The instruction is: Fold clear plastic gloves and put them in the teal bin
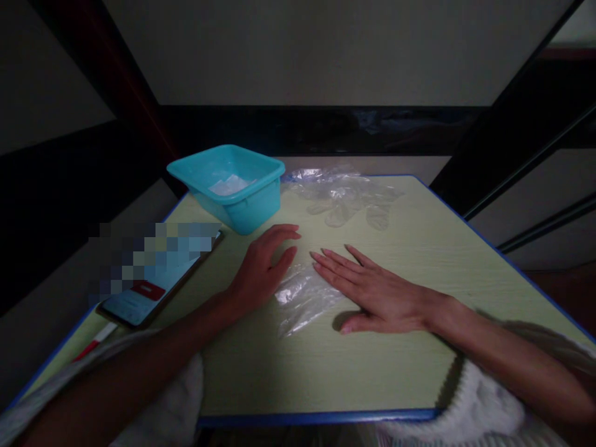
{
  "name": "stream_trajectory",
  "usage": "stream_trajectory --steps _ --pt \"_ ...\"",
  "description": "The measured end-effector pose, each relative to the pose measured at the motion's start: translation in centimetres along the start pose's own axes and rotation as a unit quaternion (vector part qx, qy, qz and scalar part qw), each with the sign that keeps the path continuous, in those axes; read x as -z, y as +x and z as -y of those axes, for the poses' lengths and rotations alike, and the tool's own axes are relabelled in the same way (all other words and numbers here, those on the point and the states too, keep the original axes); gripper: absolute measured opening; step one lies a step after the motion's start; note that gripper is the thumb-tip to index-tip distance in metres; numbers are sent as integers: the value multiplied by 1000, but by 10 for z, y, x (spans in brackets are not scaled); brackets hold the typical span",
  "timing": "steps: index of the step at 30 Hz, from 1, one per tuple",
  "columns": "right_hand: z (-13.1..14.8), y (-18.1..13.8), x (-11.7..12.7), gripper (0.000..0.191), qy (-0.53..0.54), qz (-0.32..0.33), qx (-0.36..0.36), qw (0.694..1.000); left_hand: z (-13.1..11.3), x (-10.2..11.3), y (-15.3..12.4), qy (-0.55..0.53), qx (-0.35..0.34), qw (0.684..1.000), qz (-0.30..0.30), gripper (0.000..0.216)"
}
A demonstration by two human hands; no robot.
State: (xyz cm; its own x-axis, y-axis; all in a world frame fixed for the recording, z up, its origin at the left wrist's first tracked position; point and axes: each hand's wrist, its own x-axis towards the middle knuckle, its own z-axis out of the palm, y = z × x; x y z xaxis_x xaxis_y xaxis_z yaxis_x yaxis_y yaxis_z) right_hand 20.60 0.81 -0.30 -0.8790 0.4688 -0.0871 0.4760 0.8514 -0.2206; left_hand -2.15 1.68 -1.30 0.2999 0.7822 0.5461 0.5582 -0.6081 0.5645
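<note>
A crumpled clear plastic piece (305, 298), perhaps a thin bag or folded disposable glove, lies on the table between my hands. My right hand (370, 288) is stretched flat, palm down, its fingers over the upper right edge of the plastic. On the other side, my left hand (265, 267) rests side-on with its fingers loosely curved and its thumb apart, nothing between them. Its thumb is close to the plastic's upper left edge; whether they touch I cannot tell. Further back, several clear disposable plastic gloves (347, 195) lie in a loose, overlapping heap.
The pale table (372, 379) has a blue edge. A turquoise plastic basket (256, 202) with whitish contents stands at the back left. Left of my left arm lies a phone (172, 279), partly blurred out, with a red and white strip (95, 344) beside it. A wall rises behind the table.
</note>
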Motion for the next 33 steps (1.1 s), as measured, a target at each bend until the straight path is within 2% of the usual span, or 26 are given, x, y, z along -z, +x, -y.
stream_trajectory --steps 2,5,8,12,16,22,27,33 --pt "-4 -4 5 87 10 -11 10 1000 -5 1 -3 16 -20 1000 7 19" --pt "-14 -16 14 84 4 -61 -2 998 -16 1 -8 49 -71 996 31 21" --pt "-20 -28 16 81 -30 -96 -25 995 -29 -1 -15 73 -133 983 103 28" --pt "-10 -31 5 85 -54 -88 -21 994 -41 -5 -24 111 -149 960 208 48" --pt "2 -23 -6 88 -53 -102 0 993 -45 -9 -29 154 -145 942 261 64" --pt "6 -18 -7 90 -59 -86 -31 994 -46 -11 -32 180 -121 933 288 76" --pt "8 -15 -9 90 -35 -66 -46 996 -49 -11 -37 178 -121 935 283 75" --pt "11 -12 -15 90 -33 -81 -75 993 -51 -14 -38 176 -124 932 291 76"
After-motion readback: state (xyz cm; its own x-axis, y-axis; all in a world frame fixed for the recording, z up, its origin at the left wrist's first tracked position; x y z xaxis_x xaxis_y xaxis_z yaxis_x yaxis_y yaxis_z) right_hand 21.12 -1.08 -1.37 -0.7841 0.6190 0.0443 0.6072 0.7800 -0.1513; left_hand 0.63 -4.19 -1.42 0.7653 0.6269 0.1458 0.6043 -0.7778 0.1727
